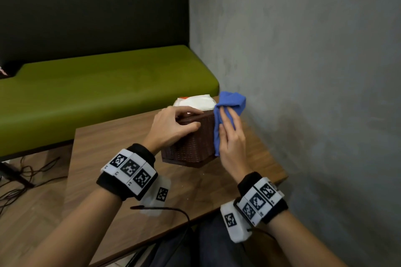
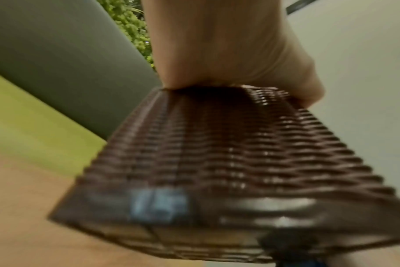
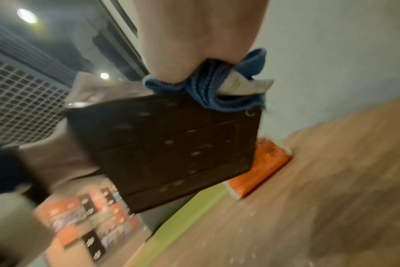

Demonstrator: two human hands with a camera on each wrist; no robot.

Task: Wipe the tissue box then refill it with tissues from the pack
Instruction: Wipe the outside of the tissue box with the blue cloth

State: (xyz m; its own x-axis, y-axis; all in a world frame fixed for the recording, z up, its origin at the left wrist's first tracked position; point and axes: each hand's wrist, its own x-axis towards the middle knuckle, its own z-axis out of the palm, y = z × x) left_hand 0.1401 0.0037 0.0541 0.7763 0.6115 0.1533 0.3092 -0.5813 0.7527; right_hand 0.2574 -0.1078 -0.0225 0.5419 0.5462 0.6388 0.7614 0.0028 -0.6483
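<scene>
Blue folded cloth (image 1: 231,103) presses the woven brown tissue box (image 1: 191,147).

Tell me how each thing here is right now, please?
tissue box, lifted and tilted off the table
blue cloth, bunched, pressed against the box's side
tissue pack, lying on the table behind the box
left grip, holding the box's top rim
right grip, holding the cloth

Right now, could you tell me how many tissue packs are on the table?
1: the orange-and-white tissue pack lies on the wooden table, just behind the wicker tissue box. Others may be hidden behind the box.
</scene>
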